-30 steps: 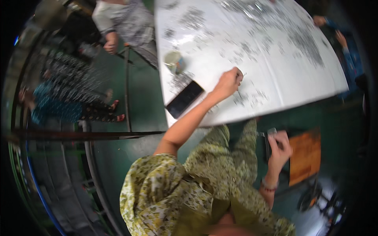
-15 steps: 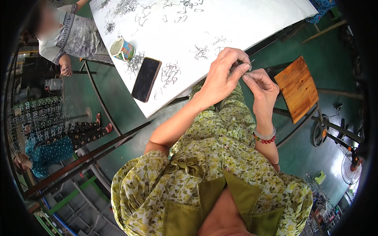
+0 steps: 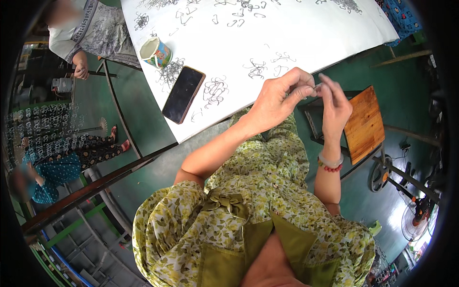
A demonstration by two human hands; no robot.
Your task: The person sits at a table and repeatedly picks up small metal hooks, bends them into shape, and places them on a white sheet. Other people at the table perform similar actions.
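My left hand (image 3: 282,98) is raised over the near edge of the white-covered table (image 3: 210,50), its thumb and forefinger pinched together. Against those fingertips are the fingers of my right hand (image 3: 336,109), bent and slightly blurred. Something small and pale shows between the two hands, too small to name. Nearest to them on the table lie loose clusters of thin dark bent wire pieces (image 3: 256,70). Another pile of wire pieces (image 3: 215,91) is further left, beside a black phone (image 3: 184,94). A colourful paper cup (image 3: 161,54) stands behind the phone, with more wire pieces around it.
A wooden stool (image 3: 367,125) is right of my right hand, and a fan (image 3: 415,221) stands lower right. At the left a person in a grey-and-white shirt (image 3: 107,28) is by the table. Another person in a dotted teal top (image 3: 62,172) is further off, behind hanging metal links (image 3: 45,126).
Both hands have shifted a little right relative to my body. My right hand has turned, and its fingers now point up beside the left fingertips. The view has tilted slightly.
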